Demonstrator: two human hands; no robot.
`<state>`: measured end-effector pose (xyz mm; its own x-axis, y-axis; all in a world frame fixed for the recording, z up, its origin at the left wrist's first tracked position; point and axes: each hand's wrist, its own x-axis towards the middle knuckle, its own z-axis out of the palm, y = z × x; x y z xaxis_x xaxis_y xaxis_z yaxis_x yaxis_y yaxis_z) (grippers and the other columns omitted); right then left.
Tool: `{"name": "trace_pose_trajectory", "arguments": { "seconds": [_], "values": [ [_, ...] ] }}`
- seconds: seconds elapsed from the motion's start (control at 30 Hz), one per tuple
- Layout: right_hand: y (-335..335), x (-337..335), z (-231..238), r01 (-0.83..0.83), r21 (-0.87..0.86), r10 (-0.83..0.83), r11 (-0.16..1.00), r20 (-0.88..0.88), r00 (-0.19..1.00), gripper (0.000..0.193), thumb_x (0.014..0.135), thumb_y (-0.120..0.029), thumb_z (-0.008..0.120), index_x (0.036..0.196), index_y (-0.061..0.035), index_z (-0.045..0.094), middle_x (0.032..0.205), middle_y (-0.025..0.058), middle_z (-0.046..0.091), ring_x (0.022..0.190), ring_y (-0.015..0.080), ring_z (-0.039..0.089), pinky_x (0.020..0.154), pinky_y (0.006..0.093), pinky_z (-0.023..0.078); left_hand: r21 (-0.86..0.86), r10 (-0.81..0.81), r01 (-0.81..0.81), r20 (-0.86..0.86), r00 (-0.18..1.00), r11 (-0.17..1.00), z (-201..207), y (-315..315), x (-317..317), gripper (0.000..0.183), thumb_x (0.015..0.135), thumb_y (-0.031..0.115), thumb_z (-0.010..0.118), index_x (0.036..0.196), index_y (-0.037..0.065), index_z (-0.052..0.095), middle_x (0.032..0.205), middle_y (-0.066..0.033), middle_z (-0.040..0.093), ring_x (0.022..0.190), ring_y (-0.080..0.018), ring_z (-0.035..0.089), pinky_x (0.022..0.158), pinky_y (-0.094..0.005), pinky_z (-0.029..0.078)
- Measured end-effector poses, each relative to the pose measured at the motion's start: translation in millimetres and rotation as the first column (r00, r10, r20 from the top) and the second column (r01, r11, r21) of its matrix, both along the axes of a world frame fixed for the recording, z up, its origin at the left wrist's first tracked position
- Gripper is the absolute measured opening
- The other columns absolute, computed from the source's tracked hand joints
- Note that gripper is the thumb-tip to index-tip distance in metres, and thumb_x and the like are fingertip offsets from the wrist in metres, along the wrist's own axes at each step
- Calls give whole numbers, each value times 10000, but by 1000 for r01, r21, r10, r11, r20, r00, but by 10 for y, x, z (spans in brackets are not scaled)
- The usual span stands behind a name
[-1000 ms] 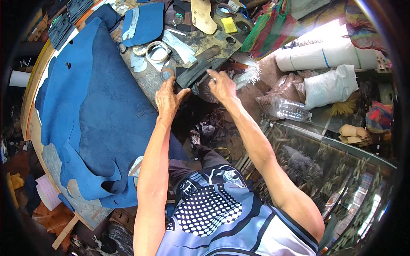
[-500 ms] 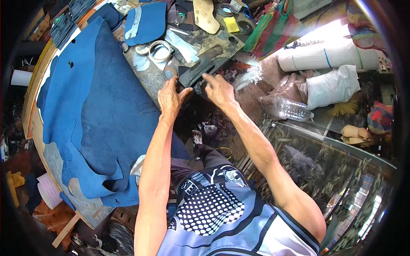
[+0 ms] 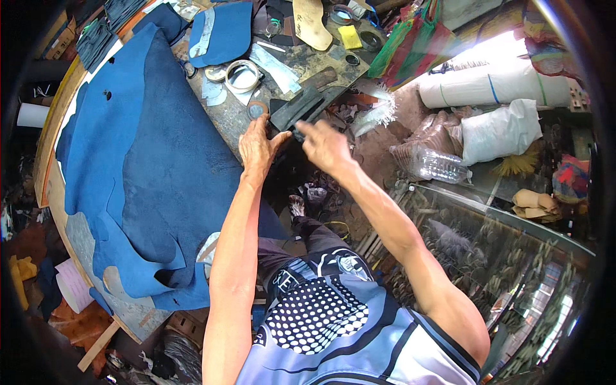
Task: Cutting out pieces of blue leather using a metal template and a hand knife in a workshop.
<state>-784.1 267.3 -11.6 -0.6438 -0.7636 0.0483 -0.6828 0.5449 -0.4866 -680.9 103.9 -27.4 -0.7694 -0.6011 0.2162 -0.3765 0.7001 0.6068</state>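
Note:
A dark oblong block [image 3: 296, 110] lies slantwise at the near edge of the worktable [image 3: 224, 131]. My left hand [image 3: 256, 149] rests at that edge beside it, thumb spread from the fingers and its tip close to the block's near corner. My right hand [image 3: 326, 149] is bent over the block's near side, fingers closed. A small dark thing shows at its fingertips; blur and the fingers hide what it is. Just beyond my left fingertips lies a small round brownish disc [image 3: 257, 110].
Blue leather sheets [image 3: 173, 160] cover the table's left side. Farther back are a tape roll [image 3: 242, 76], a cut blue piece [image 3: 221, 35], a tan pattern [image 3: 312, 24] and a yellow block [image 3: 350, 37]. A glass-topped case [image 3: 487, 256] and a clear bottle [image 3: 439, 165] stand right.
My right hand has moved slightly left and nearer to me, along the block's near side. My left hand and the block stay nearly in place.

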Motion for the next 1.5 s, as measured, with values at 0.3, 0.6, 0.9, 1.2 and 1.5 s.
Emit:
{"name": "trace_pose_trajectory", "arguments": {
  "seconds": [0.3, 0.6, 0.9, 1.2, 1.5],
  "values": [
    [39, 93, 88, -86, 26, 86, 996, 14, 996, 404, 871, -190, 611, 1274, -214, 621, 974, 140, 573, 842, 344, 641, 748, 462, 548, 5, 10, -10, 5, 1000, 1000, -27, -9, 12, 656, 709, 412, 854, 1205, 48, 629, 957, -152, 690, 830, -326, 679, 731, -426, 535],
    [158, -221, 28, 113, -257, -45, 960, 257, 965, 438, 896, -151, 652, 1329, -100, 606, 1130, 178, 652, 934, 289, 640, 818, 387, 519, 16, 2, -2, -5, 1000, 1000, 0, -6, 3, 666, 701, 414, 858, 1206, 43, 631, 989, -159, 693, 843, -329, 679, 751, -424, 537],
    [-37, -142, 48, 309, -157, -165, 938, 583, 795, 384, 978, -147, 539, 1349, -54, 578, 1352, 174, 594, 1246, 226, 585, 1025, 308, 458, 104, -1, -7, 76, 997, 995, 36, 14, -6, 675, 715, 445, 829, 1220, 54, 612, 1052, -135, 681, 958, -322, 658, 806, -435, 485],
    [-34, -255, -172, 366, -285, -211, 886, 454, 865, 348, 950, -155, 582, 1270, -29, 632, 1257, 203, 638, 1181, 243, 632, 975, 312, 497, 79, 13, -17, 49, 999, 997, 21, 17, -6, 663, 715, 450, 828, 1206, 54, 624, 1041, -135, 685, 934, -336, 662, 807, -433, 484],
    [-4, -41, -219, 118, -188, -66, 975, 262, 963, 352, 922, -113, 589, 1261, -33, 642, 1066, 145, 726, 901, 280, 703, 795, 357, 549, -3, 8, -8, 7, 1000, 1000, -17, 6, -3, 666, 704, 424, 854, 1202, 44, 628, 979, -163, 688, 830, -339, 675, 744, -436, 531]
  ]
}}
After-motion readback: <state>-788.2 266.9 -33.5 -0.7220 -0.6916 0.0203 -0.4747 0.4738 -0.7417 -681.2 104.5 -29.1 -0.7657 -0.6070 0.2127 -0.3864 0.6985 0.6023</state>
